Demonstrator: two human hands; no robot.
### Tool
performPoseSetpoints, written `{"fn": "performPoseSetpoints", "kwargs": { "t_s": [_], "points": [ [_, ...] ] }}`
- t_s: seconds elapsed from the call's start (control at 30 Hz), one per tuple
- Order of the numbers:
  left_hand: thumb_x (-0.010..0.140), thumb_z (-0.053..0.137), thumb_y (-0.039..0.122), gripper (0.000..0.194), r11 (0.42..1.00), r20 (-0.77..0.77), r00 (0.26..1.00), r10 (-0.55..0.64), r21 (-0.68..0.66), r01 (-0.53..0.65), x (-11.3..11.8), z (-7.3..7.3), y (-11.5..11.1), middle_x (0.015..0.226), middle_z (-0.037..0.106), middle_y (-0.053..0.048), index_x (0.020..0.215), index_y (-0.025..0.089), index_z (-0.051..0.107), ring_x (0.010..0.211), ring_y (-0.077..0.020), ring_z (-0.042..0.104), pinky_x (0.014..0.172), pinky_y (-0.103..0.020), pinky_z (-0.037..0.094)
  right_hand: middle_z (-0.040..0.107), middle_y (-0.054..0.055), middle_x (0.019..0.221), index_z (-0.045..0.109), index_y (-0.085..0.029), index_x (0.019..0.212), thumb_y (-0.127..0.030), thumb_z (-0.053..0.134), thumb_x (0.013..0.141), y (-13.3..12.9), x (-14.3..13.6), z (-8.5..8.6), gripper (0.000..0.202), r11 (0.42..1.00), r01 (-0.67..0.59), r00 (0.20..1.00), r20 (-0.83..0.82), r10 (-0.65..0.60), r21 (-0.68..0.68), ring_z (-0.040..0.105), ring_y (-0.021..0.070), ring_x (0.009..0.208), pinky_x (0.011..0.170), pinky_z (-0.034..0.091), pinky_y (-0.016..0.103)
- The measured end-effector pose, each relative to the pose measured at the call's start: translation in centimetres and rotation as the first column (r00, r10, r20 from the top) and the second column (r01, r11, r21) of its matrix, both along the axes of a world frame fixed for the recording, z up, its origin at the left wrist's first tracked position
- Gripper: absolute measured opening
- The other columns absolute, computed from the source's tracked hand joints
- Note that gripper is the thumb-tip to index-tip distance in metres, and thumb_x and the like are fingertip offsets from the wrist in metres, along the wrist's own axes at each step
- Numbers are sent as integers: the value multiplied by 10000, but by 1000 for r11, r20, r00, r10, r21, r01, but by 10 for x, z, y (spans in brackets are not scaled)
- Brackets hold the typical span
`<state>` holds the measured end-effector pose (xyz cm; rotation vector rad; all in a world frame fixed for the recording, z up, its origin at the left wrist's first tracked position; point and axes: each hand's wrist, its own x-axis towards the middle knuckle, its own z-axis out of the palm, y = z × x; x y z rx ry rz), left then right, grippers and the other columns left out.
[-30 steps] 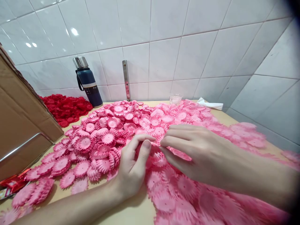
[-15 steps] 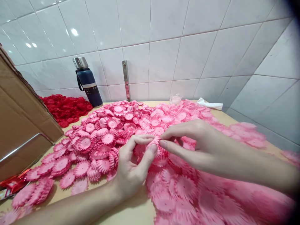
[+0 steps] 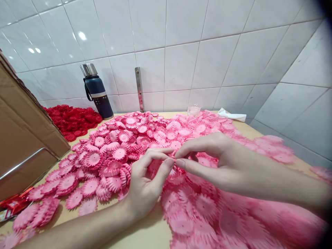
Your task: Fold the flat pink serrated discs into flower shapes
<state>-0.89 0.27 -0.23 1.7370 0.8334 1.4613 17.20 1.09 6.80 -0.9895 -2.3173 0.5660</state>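
My left hand [image 3: 146, 183] and my right hand [image 3: 215, 160] meet fingertip to fingertip over a heap of pink fringed flower-petal discs [image 3: 119, 153]. Both hands are closed in a pinch, thumb against fingers, on one pink petal disc that the fingertips now hide almost wholly. Each disc in the heap is round, with a cut, frilled rim and a pale middle with a tiny hole. Stacked, darker-edged discs lie left of my hands; paler, looser discs [image 3: 206, 207] spread below and right of them.
At the back left, a dark blue flask [image 3: 100, 95] stands beside a heap of red petal discs [image 3: 74, 121]. A cardboard box [image 3: 28, 131] is at left, with a red wrapper [image 3: 15, 205] below it. Near the tiled wall are a clear cup [image 3: 194, 109] and white paper [image 3: 232, 114].
Half a second ago the pink disc's fringe showed between my fingertips; now it is nearly covered. My left thumb and right fingertips have shifted slightly, closing together.
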Motion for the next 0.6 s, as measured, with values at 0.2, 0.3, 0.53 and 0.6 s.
{"fn": "performPoseSetpoints", "kwargs": {
  "t_s": [0.2,0.3,0.53,0.6],
  "points": [
    [887,570,163,84,1000,-16,1000,0,0,0,2,3,2,974,689,-40,912,177,649,923,-153,639,826,-249,490,716,-33,750,717,-207,829,-115,562,792,0,0,-2,184,996,9,1000,8,-9,85,620,100,644,595,484,199],
    [880,584,191,58,999,6,1000,-26,-25,27,2,3,2,952,685,-36,916,177,628,884,-143,635,799,-239,497,715,-32,752,714,-213,823,-117,559,794,0,0,-3,185,996,-9,1000,6,8,91,624,101,646,591,483,200],
    [917,522,202,106,999,-43,998,-41,-34,40,2,3,1,900,664,-22,942,180,623,856,-131,618,792,-235,485,718,-27,766,713,-208,838,-123,545,786,0,-1,-3,195,991,18,998,55,-26,135,627,106,647,592,478,207],
    [919,518,192,106,999,-58,998,-33,-21,32,2,2,1,886,659,-13,945,189,621,831,-122,610,782,-229,478,706,-32,727,704,-204,792,-120,542,777,0,0,-2,183,987,33,997,63,-43,160,611,100,616,580,468,209]
  ]
}}
